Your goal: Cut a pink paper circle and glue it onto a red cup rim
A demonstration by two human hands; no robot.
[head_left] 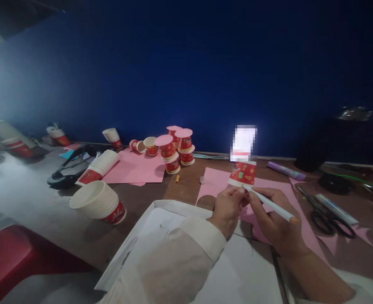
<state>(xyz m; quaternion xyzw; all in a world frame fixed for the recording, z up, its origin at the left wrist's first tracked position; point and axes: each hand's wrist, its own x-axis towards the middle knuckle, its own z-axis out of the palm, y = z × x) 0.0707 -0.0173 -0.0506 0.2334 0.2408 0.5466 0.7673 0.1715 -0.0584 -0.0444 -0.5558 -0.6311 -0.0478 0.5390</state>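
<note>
My left hand point(227, 207) holds a red and white paper cup point(242, 171) upside down on a pink paper sheet point(214, 181); the cup's upper part is blurred out. A white pencil point(270, 204) sits in my right hand point(273, 217), its tip touching the cup's rim at the pink sheet. Both hands meet at the cup, above a white open box point(161, 223) in front of me.
Black scissors point(327, 213) and a purple glue stick point(286, 171) lie to the right. Stacks of paper cups point(99, 202) point(99, 168) lie on their sides at left. Cups with pink lids point(173, 150) are piled at the back on another pink sheet point(137, 169). A red stool point(18, 257) stands near left.
</note>
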